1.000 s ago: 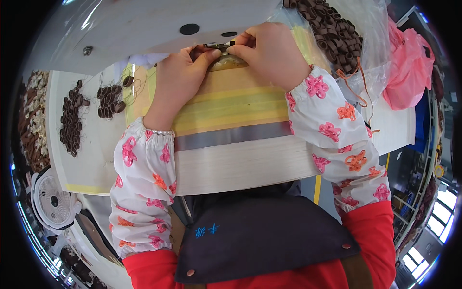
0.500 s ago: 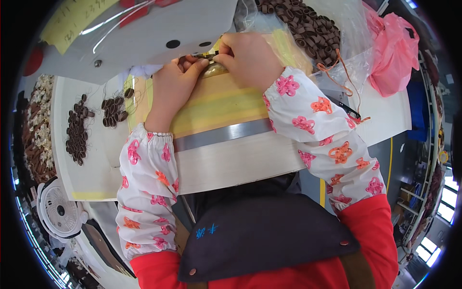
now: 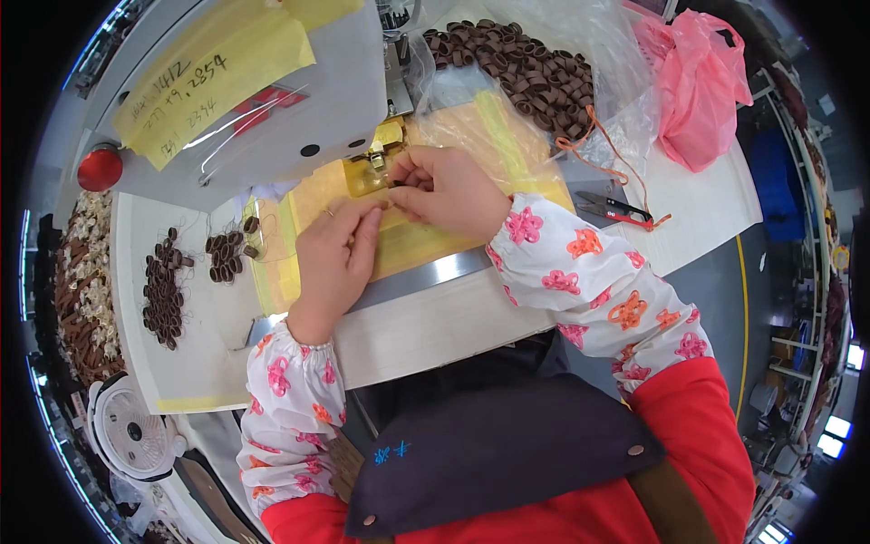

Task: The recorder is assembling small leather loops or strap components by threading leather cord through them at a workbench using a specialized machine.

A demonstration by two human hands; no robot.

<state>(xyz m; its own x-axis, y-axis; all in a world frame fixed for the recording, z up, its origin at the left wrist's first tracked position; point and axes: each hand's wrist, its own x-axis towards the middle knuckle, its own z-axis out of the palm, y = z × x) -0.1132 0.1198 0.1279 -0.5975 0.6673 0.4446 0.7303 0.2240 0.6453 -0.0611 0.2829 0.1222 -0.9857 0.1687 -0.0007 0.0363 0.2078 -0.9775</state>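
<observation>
My right hand [image 3: 453, 192] is closed in a pinch on a small dark piece [image 3: 396, 184], mostly hidden by the fingertips. Just left of it, my left hand [image 3: 335, 258] has its thumb and fingers pressed together, their tips almost meeting the right ones; whatever they hold is hidden. Both hands hover over the yellow-taped work surface [image 3: 412, 238], in front of the presser foot [image 3: 376, 159] of a white sewing machine [image 3: 340, 104]. Brown loops with loose threads lie to the left in a larger group [image 3: 163, 295] and a smaller group [image 3: 225, 258].
A heap of brown loops [image 3: 535, 77] rests on clear plastic at the back right. Near it are an orange cord [image 3: 625, 163], thread snips [image 3: 616, 208] and a pink plastic bag [image 3: 698, 100]. At left are a red knob [image 3: 100, 170] and a white fan [image 3: 131, 428].
Both hands have come away from the presser foot toward me, still close together. The view has shifted, so more of the machine and the snips shows.
</observation>
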